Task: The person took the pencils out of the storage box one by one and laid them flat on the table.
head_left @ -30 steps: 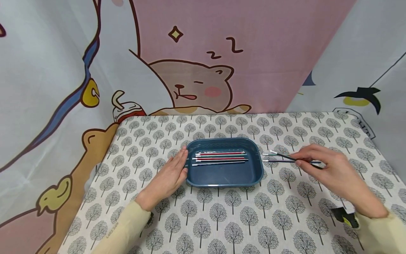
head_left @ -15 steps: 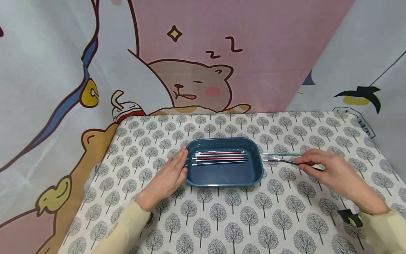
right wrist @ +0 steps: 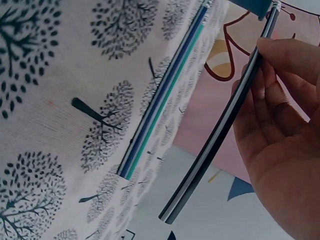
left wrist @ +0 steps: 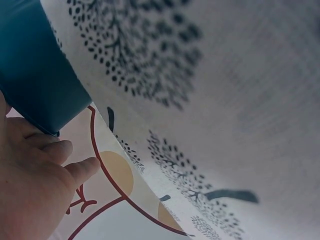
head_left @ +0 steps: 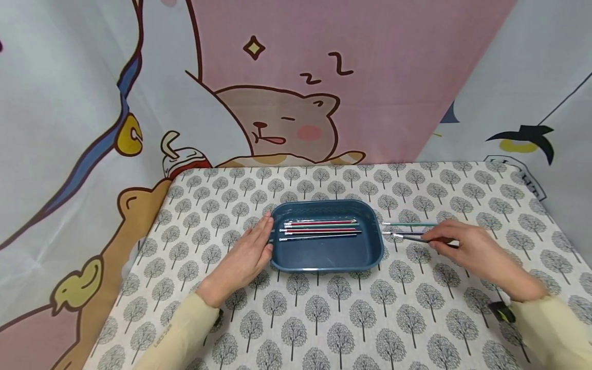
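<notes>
A dark blue plastic tub (head_left: 328,259) stands on the table with several pencils (head_left: 321,231), red, green and dark, lying side by side in it. My left hand (head_left: 240,259) rests against the tub's left end, fingers extended along the wall. Right of the tub, my right hand (head_left: 476,252) pinches a black pencil with a pale stripe (right wrist: 212,137) between thumb and fingers, its eraser end toward the tub. Beneath and beyond it, a green pencil (head_left: 409,224) and a dark blue pencil (right wrist: 159,95) lie on the cloth, nearly parallel.
The table is covered by a white cloth with grey tree prints (head_left: 319,329). Behind it hangs a pink and white curtain (head_left: 393,67) with cartoon animals, which also runs along both sides.
My right hand has lowered the black pencil and shifted it slightly leftward, so it now overlaps the dark blue pencil in the head view. My left hand and the tub have stayed put.
</notes>
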Motion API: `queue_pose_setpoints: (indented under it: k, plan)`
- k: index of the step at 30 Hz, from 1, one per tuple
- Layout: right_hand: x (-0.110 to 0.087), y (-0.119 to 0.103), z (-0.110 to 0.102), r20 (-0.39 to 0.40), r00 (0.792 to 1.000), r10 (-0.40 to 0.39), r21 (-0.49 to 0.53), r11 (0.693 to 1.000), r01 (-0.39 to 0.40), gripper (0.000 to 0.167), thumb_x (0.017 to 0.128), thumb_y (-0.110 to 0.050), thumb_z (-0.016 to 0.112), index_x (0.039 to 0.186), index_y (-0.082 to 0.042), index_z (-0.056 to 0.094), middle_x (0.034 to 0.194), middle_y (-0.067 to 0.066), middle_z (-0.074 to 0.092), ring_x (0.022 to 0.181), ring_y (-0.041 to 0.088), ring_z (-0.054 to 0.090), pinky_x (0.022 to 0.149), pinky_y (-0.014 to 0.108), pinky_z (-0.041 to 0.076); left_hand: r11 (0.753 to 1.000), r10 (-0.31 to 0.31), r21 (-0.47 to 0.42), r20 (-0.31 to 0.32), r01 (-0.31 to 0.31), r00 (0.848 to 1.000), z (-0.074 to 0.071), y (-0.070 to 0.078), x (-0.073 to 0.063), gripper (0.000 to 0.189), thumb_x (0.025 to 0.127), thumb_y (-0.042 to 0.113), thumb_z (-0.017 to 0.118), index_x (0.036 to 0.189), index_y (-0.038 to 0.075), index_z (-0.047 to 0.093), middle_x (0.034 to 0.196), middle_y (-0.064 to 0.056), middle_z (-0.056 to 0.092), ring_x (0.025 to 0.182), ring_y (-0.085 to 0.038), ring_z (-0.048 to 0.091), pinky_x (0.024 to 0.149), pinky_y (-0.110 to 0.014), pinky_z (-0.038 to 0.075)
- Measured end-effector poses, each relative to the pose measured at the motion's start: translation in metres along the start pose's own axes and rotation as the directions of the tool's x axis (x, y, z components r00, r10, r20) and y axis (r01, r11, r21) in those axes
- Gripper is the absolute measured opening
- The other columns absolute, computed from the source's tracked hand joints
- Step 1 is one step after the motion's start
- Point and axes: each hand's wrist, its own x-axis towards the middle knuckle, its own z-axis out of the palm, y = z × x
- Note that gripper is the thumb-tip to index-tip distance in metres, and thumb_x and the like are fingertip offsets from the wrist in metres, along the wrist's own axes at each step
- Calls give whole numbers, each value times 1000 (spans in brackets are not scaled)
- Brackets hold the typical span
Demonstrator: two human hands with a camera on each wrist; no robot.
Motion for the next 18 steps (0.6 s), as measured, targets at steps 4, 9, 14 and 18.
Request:
queue_pose_setpoints:
  k: [4,9,14,18]
  plan:
    - [2,3,3,27,1000,15,6,1000,-16,31,82,2,82,103,-20,80,112,7,75,119,48,61,109,15,42,1000,-2,-2,3,2,1000,0,0,0,62,113,33,32,163,0,19,172,-10,6,156,-32,21,123,-57,29]
    - [5,7,7,53,999,5,-29,1000,-4,31,80,2,83,103,-18,80,110,5,75,103,29,68,84,29,60,1000,-4,-3,5,4,1000,-1,1,0,61,112,30,36,163,0,19,172,-11,7,156,-33,22,122,-58,29]
    - [9,10,10,80,997,-9,-44,999,12,30,80,2,83,103,-17,80,108,2,75,92,15,67,73,32,61,1000,-3,0,7,3,1000,-1,0,0,62,112,27,39,163,0,19,172,-11,7,156,-34,22,122,-58,29]
    - [11,11,12,98,995,3,-48,999,1,28,81,1,84,103,-17,81,106,0,75,90,13,66,73,33,60,1000,1,0,5,-1,1000,0,0,1,61,111,27,39,163,-1,19,172,-12,7,156,-34,22,122,-58,29]
